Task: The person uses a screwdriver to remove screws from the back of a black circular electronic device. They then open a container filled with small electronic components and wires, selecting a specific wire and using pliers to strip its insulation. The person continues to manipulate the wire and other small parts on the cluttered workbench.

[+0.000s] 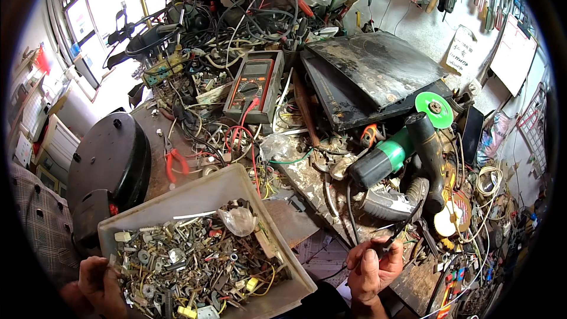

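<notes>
My left hand (101, 285) is closed at the left wall of a grey plastic bin (283, 242), its fingers curled round the rim. Screws, nuts, washers and other small metal parts (195, 254) fill the bin, with a crumpled clear plastic bag (238, 222) on top. To the right of the bin, my right hand (373, 269) pinches a black cable (406, 222) between thumb and fingers. The cable runs up from the fingertips toward a green and black angle grinder (390, 156) with a green disc (434, 110); its far end is lost in the clutter.
A multimeter (254, 85) with red leads lies at the back of the bench. Red-handled pliers (175, 162) rest behind the bin. Dark flat panels (378, 71) are stacked at back right. A round black case (109, 159) stands at left; tangled wires (230, 18) pile up behind.
</notes>
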Available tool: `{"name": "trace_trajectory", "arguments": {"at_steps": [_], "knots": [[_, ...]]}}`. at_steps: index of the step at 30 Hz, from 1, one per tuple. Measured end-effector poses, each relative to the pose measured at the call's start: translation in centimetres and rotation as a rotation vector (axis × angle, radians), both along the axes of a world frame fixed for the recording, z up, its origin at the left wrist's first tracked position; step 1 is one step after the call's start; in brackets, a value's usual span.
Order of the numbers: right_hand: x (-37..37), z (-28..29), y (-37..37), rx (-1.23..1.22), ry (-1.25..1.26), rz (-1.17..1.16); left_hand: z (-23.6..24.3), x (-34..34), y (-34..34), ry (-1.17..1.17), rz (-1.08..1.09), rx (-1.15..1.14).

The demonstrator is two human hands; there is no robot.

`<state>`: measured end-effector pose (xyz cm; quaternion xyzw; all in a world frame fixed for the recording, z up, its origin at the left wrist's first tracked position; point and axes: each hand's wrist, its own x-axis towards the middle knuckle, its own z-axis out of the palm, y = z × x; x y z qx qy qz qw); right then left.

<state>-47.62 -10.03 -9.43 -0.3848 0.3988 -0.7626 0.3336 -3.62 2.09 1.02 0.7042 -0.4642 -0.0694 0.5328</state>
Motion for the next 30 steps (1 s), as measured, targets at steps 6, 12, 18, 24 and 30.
{"name": "trace_trajectory", "arguments": {"at_steps": [6,12,18,24,30], "knots": [[-0.3,-0.5,0.3,0.033,0.073,-0.032,-0.2,-1.6,-0.8,-0.075,0.074,-0.089],[-0.4,-1.5,0.2,0.018,0.074,-0.077,0.5,-3.1,-0.9,-0.030,0.035,-0.055],[-0.5,-1.9,0.5,0.147,0.277,-0.078,1.5,-4.8,-2.1,-0.012,0.037,-0.113],[4.4,4.5,-5.7,0.076,0.916,0.280,2.1,-3.9,-2.0,-0.177,-0.155,-0.044],[7.3,3.2,-10.2,0.101,1.119,0.327,2.0,-4.4,-2.9,-0.151,-0.121,-0.053]]}}
